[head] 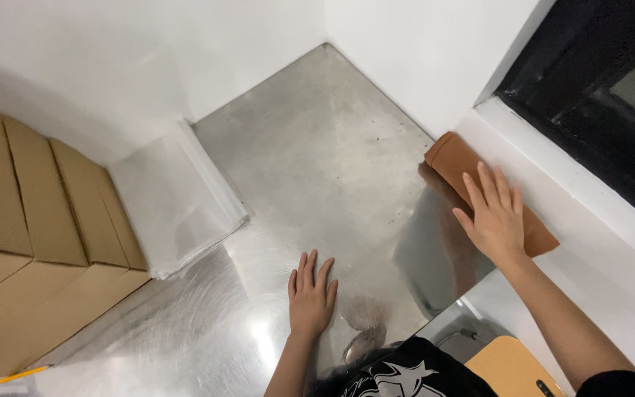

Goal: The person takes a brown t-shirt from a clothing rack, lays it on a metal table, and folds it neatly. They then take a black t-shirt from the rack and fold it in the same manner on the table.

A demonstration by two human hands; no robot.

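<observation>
Right hand (495, 215) open, fingers spread, flat on brown folded cloth (456, 163) against the white wall. Left hand (311, 292) open, palm down on steel worktop (317, 154). Clear plastic bags (174, 195) and cardboard boxes (31, 213) far left of left hand.

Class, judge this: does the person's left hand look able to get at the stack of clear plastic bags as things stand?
Probably yes: the left hand lies flat on the steel table, and only bare metal separates it from the plastic bags.
</observation>
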